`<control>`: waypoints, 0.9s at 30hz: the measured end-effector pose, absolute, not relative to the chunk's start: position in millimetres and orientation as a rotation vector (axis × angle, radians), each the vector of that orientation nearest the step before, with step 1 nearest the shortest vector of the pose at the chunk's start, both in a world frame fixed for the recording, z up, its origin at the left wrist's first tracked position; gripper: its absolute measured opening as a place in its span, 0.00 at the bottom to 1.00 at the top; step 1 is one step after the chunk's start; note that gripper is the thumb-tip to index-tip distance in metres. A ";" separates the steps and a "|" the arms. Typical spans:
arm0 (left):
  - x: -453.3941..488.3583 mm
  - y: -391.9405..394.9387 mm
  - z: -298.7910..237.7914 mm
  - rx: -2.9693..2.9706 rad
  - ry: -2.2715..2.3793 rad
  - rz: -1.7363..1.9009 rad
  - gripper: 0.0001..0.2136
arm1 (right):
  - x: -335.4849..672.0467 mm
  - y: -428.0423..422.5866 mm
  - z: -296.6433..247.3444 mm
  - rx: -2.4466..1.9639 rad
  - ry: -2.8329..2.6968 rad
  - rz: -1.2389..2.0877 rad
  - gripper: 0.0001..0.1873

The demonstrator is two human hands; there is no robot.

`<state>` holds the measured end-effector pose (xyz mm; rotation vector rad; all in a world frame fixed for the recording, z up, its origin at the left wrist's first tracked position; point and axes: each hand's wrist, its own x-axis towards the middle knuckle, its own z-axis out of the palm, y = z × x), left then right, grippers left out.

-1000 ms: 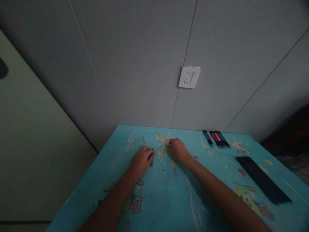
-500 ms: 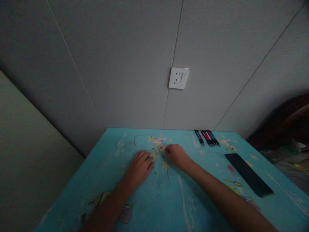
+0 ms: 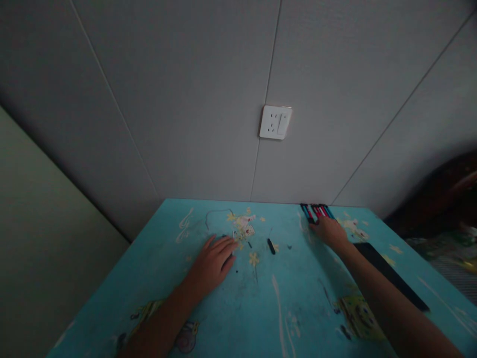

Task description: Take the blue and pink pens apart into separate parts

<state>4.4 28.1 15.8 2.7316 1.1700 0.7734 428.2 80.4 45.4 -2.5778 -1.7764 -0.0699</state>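
Left hand (image 3: 213, 257) lies palm down on the turquoise counter (image 3: 238, 318), fingers spread and flat, its grip open and holding nothing; the fingertips reach up to a thin pale stick (image 3: 233, 236) at the edge of the printed cartoon patch, though contact with it cannot be confirmed in the dim light. Right hand (image 3: 329, 230) is stretched to the far right of the counter, fingers resting at the near ends of the row of pens (image 3: 316, 211); whether its grip is closed on one of them cannot be told, since the fingertips cover the pen ends and the light is poor. The pens, red, blue and black, lie side by side close to the wall at the counter's back edge. Between the two hands, well apart from both, a small dark cap-like piece (image 3: 271, 246) lies loose on the counter, with a few tiny dark specks near it. A thin wire loop (image 3: 218, 213) lies beyond the left hand, towards the wall. A flat black strip (image 3: 391, 276) lies just beside the right forearm, on its outer side, running diagonally toward the near right corner. A white wall socket (image 3: 275, 122) is mounted on the grey panel above the counter.
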 end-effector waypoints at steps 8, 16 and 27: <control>5.3 27.9 22.4 2.666 1.145 0.982 0.16 | 423.3 85.3 34.9 -2.563 -1.810 -0.113 0.18; 6.7 24.6 23.7 2.611 1.073 1.046 0.13 | 425.9 80.0 38.8 -2.609 -1.760 -0.059 0.22; 7.0 21.4 20.9 2.584 1.088 1.026 0.18 | 385.0 36.5 77.2 -2.410 -1.820 -0.103 0.20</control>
